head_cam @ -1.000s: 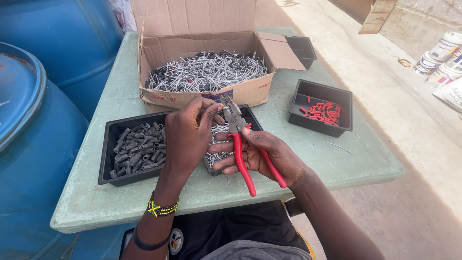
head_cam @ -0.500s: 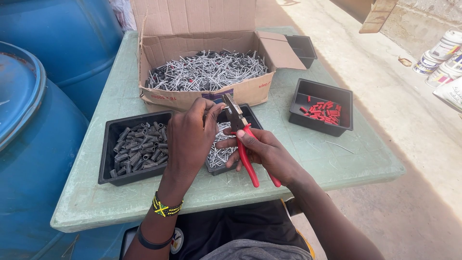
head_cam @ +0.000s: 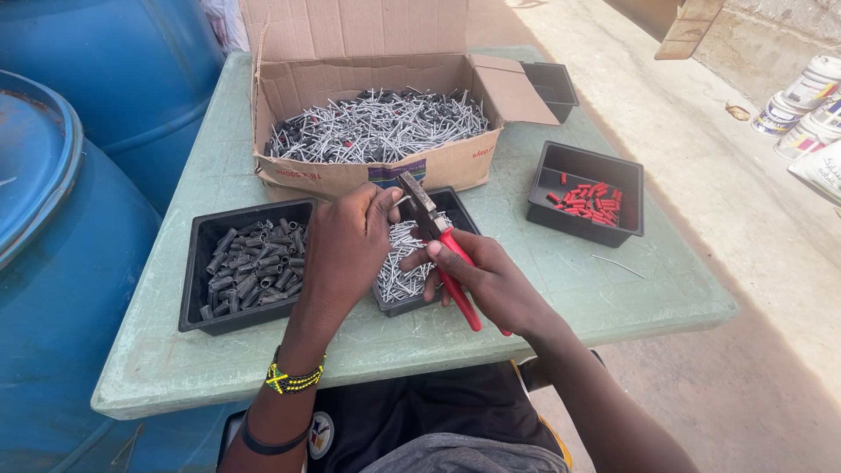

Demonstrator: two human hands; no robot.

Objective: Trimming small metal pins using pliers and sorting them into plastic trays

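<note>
**Red-handled pliers worked over a tray of nails**

The right hand is closed around the red plastic handles of a pair of steel pliers, fingers wrapped tight and thumb laid along the upper handle. The tool's grey head points up and away, just in front of the open brown cardboard box heaped with silvery metal nails. The left hand is curled beside the pliers' head, its fingertips pinched together against the jaws; whatever small piece they hold is hidden. Both hands hover over a black plastic tray of loose thin nails. Left of it sits a black plastic tray of dark grey plugs; to the right, well apart, a black tray with red plugs. All rest on a pale green table, with a big blue plastic drum alongside.
</note>
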